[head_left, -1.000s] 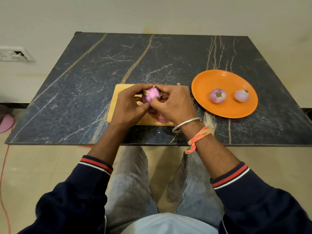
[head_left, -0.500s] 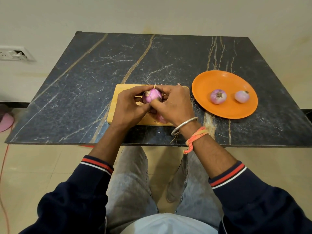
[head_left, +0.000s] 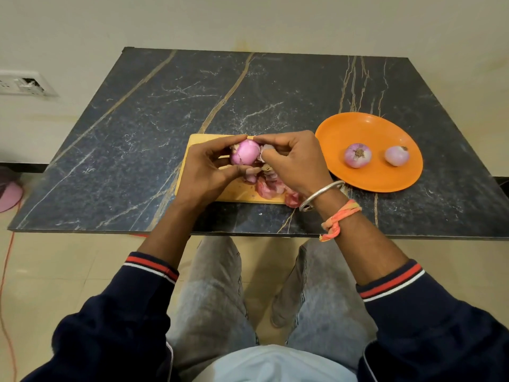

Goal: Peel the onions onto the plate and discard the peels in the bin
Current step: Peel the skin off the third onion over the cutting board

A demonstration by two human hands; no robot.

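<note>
A pink onion [head_left: 246,151] is held above the wooden cutting board [head_left: 203,142] near the table's front edge. My left hand [head_left: 209,169] grips it between thumb and fingers. My right hand [head_left: 293,161] pinches a strip of peel [head_left: 265,154] at the onion's right side. A heap of pink peels [head_left: 271,186] lies on the board under my right hand. To the right, an orange plate [head_left: 338,130] carries two peeled onions, one [head_left: 357,155] near its middle and one [head_left: 396,155] further right. No bin is in view.
The dark marble table [head_left: 275,86] stands against a cream wall. A wall socket [head_left: 24,84] sits at the far left. A pink object [head_left: 9,195] and an orange cable [head_left: 5,271] lie on the floor at left. My knees are under the table's front edge.
My right hand has drawn slightly right, away from the onion, pulling peel with it. More of the onion's smooth pink surface shows, and the peel heap under my hand is more visible.
</note>
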